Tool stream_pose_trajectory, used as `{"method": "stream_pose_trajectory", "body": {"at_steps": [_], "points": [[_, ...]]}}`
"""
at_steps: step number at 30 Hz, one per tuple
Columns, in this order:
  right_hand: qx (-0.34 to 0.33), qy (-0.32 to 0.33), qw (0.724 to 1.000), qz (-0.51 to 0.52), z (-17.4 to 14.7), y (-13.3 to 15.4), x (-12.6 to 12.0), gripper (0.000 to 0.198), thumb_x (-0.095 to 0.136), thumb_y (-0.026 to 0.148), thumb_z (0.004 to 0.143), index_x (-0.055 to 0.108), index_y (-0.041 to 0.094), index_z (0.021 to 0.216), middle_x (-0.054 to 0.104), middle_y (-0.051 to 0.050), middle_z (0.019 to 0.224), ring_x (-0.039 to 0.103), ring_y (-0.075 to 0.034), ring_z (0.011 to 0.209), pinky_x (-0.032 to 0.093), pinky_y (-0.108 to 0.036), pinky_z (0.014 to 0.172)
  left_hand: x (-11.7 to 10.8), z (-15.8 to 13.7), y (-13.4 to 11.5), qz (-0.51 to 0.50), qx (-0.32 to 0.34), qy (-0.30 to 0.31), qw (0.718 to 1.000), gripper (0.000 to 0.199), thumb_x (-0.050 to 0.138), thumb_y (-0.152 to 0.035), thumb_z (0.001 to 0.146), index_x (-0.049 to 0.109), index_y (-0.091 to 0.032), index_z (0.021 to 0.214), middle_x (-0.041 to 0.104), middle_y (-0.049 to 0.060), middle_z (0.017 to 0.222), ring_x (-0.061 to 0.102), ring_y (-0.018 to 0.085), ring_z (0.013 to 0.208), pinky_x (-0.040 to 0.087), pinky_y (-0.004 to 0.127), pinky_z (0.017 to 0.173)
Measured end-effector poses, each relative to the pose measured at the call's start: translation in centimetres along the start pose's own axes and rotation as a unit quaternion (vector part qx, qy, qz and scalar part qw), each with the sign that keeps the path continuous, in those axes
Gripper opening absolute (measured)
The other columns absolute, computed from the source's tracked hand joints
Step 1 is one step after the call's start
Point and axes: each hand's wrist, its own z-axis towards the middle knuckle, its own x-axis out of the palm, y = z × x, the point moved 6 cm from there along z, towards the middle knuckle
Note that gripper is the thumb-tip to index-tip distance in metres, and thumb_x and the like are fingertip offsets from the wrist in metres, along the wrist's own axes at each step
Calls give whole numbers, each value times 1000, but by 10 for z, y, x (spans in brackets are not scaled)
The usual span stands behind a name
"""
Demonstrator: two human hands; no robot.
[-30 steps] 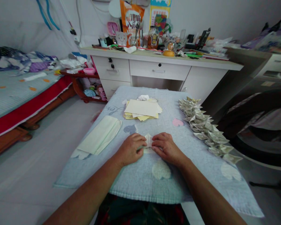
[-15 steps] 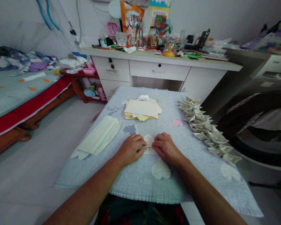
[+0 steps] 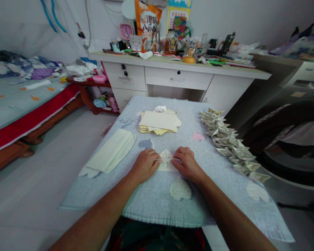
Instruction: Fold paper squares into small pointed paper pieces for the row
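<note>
A small folded sheet of paper [image 3: 166, 164] lies on the cloth-covered table between my hands, its pointed top facing away from me. My left hand [image 3: 146, 164] pinches the paper's left side, fingers curled at a raised fold. On the right side my right hand [image 3: 185, 162] grips the same fold in a like way. Beyond them sits a stack of cream and yellow paper sheets [image 3: 159, 120]. Left of my hands is a folded pile of pale paper [image 3: 111, 150]. Along the right edge stands a long row of folded paper pieces [image 3: 229, 143] with pointed tips.
A pale blue patterned cloth [image 3: 151, 205] covers the table. Behind it is a white desk [image 3: 178, 75] crowded with jars, a pink clock [image 3: 126, 32] and an orange bag [image 3: 147, 24]. A bed [image 3: 23, 101] stands at left, a washing machine [image 3: 300, 83] at right.
My hands have moved slightly apart along the fold, showing more of the paper between them. The stack, the pale pile and the row of folded pieces stay put.
</note>
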Motion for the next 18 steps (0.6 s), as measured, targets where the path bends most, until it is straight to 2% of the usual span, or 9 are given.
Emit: {"method": "stream_pose_trajectory", "body": {"at_steps": [8,18], "points": [[66,2,998,-17,0,-11,-1,19,59,35,87,69,20,81,57,-7,98,45,-24,95,33,-40,83,-5,-3,10,64,-73,-39,995,26,52,-36,88,66,-19,75,59,6,86,52,21,84,38,35,74],[98,0,994,-57,-1,-19,-4,19,60,35,86,67,19,78,56,-8,98,45,-25,95,32,-40,79,-8,-7,14,132,-115,-71,982,30,56,-46,84,63,-19,71,58,7,88,48,25,86,36,39,74]]}}
